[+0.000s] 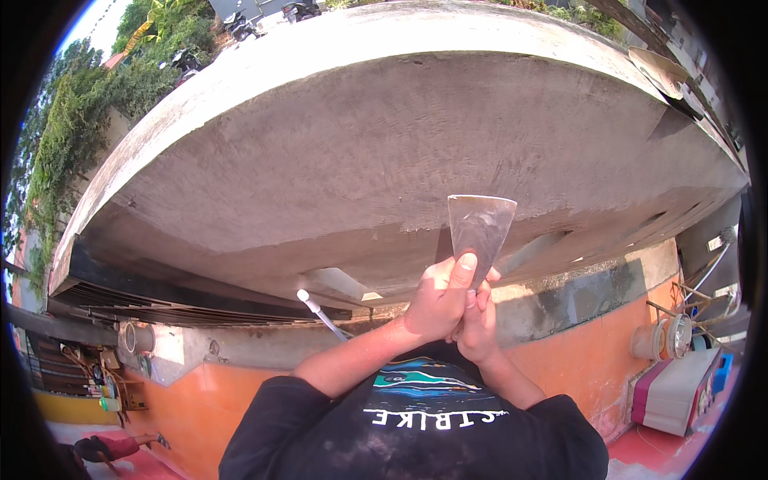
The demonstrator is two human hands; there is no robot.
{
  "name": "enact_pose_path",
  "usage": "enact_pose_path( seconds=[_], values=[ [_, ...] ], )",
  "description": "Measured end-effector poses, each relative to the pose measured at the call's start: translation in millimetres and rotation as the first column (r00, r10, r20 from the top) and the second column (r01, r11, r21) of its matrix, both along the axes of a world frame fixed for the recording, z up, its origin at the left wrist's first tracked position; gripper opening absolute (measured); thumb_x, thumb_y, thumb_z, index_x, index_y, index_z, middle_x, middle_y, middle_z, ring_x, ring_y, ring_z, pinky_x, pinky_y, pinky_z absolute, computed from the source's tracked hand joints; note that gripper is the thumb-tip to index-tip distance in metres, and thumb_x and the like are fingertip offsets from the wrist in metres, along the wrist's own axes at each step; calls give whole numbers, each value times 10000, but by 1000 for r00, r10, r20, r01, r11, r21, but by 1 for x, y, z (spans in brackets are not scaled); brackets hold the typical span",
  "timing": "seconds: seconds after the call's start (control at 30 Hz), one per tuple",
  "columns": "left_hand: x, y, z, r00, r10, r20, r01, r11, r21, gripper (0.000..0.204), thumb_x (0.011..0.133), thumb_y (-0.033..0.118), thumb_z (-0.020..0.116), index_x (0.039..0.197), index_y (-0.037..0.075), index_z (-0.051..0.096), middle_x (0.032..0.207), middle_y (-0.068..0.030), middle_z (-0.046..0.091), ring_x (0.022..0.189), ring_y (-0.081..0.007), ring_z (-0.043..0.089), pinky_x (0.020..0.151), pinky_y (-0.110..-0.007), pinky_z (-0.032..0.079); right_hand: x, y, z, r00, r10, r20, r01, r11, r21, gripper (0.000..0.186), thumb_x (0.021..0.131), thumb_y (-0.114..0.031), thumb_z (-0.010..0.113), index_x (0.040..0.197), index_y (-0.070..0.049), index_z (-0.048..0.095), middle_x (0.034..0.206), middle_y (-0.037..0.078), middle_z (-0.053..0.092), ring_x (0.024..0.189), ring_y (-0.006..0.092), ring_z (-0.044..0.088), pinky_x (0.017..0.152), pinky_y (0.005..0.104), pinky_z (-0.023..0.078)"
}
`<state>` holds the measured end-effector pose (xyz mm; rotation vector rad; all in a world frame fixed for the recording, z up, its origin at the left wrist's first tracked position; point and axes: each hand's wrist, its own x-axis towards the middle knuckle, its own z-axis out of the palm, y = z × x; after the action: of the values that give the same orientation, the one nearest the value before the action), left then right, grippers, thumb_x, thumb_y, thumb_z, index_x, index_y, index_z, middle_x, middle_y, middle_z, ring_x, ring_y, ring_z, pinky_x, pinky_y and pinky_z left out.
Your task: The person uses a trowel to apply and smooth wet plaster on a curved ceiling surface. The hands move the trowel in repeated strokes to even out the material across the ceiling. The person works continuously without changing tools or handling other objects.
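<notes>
A putty knife [483,228] with a wide, flared metal blade stands upright in front of me, its broad edge uppermost. My left hand [436,300] is closed around its lower part, the thumb pressed along the blade. Tucked against it, my right hand [477,324] has its fingers closed at the base of the tool. Both hands hide the handle. Beyond the blade rises a grey plastered wall [336,152], with a darker band along its lower part; I cannot tell whether the blade touches it.
A white pipe [320,312] sticks up left of my forearm. Dark metal bars [160,292] run along the wall's left. Buckets [678,336] and a purple-and-white box-like thing [672,392] are at right. Another person [112,448] is at lower left on the orange floor [216,408].
</notes>
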<state>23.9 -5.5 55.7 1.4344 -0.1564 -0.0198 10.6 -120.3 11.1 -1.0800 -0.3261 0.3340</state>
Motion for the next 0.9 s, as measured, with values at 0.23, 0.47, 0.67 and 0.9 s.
enact_pose_path(
  seconds=[0.23, 0.47, 0.67, 0.9],
  values=[
    [-28, -2, -68, 916, 18, -400, -94, 981, -171, 598, 1044, 514, 329, 984, -22, 588, 692, -39, 571, 673, -140, 584, 639, -272, 507, -24, -4, -66, 987, 61, -147, -88, 980, -181, 332, 1060, -316, 398, 952, -14, 486, 596, 29, 525, 468, 85, 508, 436, 231, 394],
    [-20, 6, -71, 920, 60, -388, -83, 996, -44, 615, 1042, 520, 326, 970, -27, 600, 691, -51, 588, 671, -146, 596, 612, -281, 513, -20, 7, -69, 995, -52, -88, 30, 973, -229, 270, 1061, -246, 399, 928, -27, 482, 591, 18, 526, 467, 78, 516, 432, 229, 401],
    [-12, 0, -54, 967, 165, -194, -160, 986, 42, 621, 1032, 526, 357, 944, -41, 596, 683, -45, 581, 631, -110, 568, 588, -259, 494, -7, 19, -50, 983, -151, 104, 171, 962, -214, 231, 1047, -230, 453, 883, -69, 431, 658, -2, 518, 535, 48, 489, 468, 212, 391],
    [21, 0, 41, 957, 107, 270, -58, 982, -181, 592, 1041, 493, 386, 944, -42, 621, 666, -48, 598, 611, -97, 567, 571, -264, 485, 38, 6, 41, 971, -18, 237, -6, 995, 98, 226, 1022, -223, 505, 877, -101, 382, 706, 1, 523, 566, 60, 503, 498, 204, 415]
  ],
)
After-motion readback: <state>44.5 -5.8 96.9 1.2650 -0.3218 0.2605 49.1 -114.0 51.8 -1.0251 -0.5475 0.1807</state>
